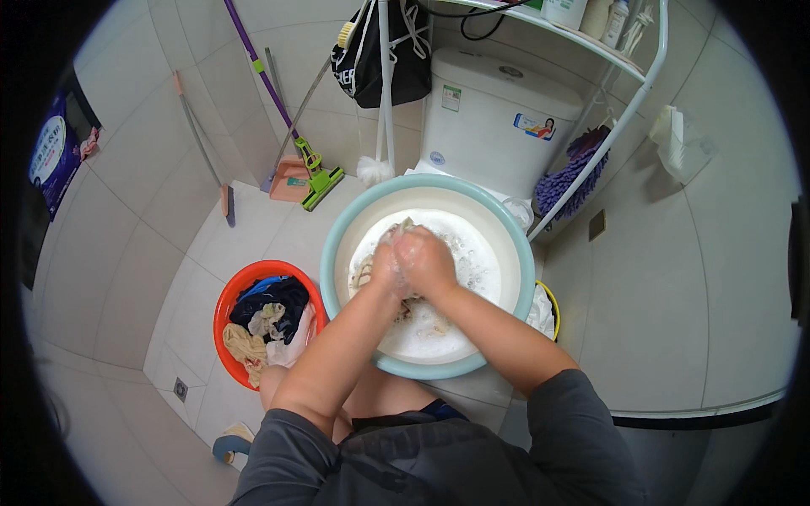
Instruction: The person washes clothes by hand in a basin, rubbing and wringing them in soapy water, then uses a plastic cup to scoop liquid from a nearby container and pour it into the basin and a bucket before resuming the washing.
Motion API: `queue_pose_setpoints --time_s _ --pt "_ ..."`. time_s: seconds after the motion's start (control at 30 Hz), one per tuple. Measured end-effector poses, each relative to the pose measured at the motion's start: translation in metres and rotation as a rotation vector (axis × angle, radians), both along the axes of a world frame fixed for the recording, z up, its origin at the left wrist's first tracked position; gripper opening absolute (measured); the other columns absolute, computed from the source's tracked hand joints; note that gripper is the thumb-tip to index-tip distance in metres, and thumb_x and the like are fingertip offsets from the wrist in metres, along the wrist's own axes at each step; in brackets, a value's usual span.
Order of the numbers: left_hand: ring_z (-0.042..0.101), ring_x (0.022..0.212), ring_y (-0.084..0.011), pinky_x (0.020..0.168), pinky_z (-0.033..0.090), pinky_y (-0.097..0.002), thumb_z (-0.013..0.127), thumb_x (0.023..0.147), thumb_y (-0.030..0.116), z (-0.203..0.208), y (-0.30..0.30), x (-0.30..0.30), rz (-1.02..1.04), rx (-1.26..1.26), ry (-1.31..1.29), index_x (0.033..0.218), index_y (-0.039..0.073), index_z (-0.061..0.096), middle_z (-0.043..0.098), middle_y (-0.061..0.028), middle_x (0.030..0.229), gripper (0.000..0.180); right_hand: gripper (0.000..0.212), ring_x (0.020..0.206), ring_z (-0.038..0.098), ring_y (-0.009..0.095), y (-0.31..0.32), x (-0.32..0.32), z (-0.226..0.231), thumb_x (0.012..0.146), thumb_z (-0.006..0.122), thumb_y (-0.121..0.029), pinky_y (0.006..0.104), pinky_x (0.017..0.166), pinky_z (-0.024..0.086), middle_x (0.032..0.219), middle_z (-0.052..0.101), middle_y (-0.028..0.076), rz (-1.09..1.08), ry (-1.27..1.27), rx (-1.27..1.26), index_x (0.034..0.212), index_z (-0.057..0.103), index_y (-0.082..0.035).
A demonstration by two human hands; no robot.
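Note:
A large basin [336, 221] with a pale blue rim holds foamy, soapy water [472, 270]. Over its middle my left hand [386, 268] and my right hand [429, 260] are pressed together, both wet with suds. A light-coloured wet cloth [363, 273] is bunched between them; a bit of it sticks out past my fingertips and more hangs into the foam below. Its full shape is hidden by my hands and the suds, so I cannot tell what kind of garment it is. Both hands are closed on it.
An orange-red tub [222, 314] of dark and beige clothes stands left of the basin. Behind it is a white toilet [498, 126], with a white rack [648, 80] over it. A mop [323, 187], a dustpan [289, 187] and a broom [228, 205] lean at the far left.

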State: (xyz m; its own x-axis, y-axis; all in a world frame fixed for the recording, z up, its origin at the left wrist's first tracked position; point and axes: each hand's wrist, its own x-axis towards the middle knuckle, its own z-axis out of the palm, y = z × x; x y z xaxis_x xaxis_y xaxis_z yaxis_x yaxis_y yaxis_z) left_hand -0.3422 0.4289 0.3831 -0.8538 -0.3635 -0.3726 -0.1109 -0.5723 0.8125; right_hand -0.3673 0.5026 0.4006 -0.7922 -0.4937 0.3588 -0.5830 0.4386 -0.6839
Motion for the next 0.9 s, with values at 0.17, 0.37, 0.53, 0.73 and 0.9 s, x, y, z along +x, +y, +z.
queue_pose_setpoints --time_s 0.17,0.37,0.53,0.73,0.9 --pt "0.060 0.084 -0.0232 0.074 0.051 -0.0365 0.039 0.093 0.029 0.007 0.001 0.006 -0.241 -0.031 -0.075 0.110 0.001 0.050 0.060 -0.0104 0.099 0.034 0.040 0.083 0.058 0.038 0.023 -0.064 -0.001 0.086 0.043 -0.039 0.0439 0.074 0.045 0.089 0.062 0.020 -0.230 -0.252 0.255 0.087 0.062 -0.003" --pt "0.059 0.073 -0.0209 0.062 0.050 -0.0377 0.043 0.093 0.027 -0.030 -0.043 -0.009 -0.207 -0.100 -0.341 0.109 0.005 0.051 0.059 -0.0096 0.090 0.028 0.039 0.092 0.059 0.033 0.060 -0.055 -0.057 0.082 0.054 -0.034 0.0381 0.081 0.046 0.099 0.060 0.021 -0.085 -0.189 0.614 0.106 0.055 -0.004" --pt "0.059 0.075 -0.0218 0.064 0.050 -0.0359 0.044 0.092 0.027 -0.034 -0.044 -0.012 -0.235 -0.003 -0.242 0.101 0.004 0.054 0.060 -0.0092 0.088 0.027 0.031 0.094 0.058 0.030 0.057 -0.075 -0.051 0.076 0.051 -0.009 0.0339 0.082 0.045 0.101 0.059 0.019 0.066 -0.430 0.688 0.106 0.054 -0.004" --pt "0.061 0.088 -0.0246 0.076 0.051 -0.0386 0.039 0.092 0.043 -0.014 -0.038 -0.017 -0.057 0.321 0.014 0.100 0.004 0.055 0.061 -0.0124 0.100 0.043 0.026 0.086 0.056 0.030 0.031 -0.040 -0.011 0.071 0.046 -0.001 0.0332 0.082 0.043 0.095 0.056 0.016 0.130 -0.792 -0.515 0.095 0.056 -0.005" --pt "0.057 0.084 -0.0195 0.076 0.047 -0.0346 0.042 0.093 0.040 -0.029 -0.034 -0.021 -0.065 0.244 0.037 0.108 0.008 0.054 0.060 -0.0089 0.096 0.037 0.008 0.080 0.052 0.029 -0.008 0.001 -0.001 0.076 0.053 -0.007 0.0354 0.074 0.044 0.082 0.050 0.012 0.077 0.101 -0.274 0.082 0.057 -0.004"
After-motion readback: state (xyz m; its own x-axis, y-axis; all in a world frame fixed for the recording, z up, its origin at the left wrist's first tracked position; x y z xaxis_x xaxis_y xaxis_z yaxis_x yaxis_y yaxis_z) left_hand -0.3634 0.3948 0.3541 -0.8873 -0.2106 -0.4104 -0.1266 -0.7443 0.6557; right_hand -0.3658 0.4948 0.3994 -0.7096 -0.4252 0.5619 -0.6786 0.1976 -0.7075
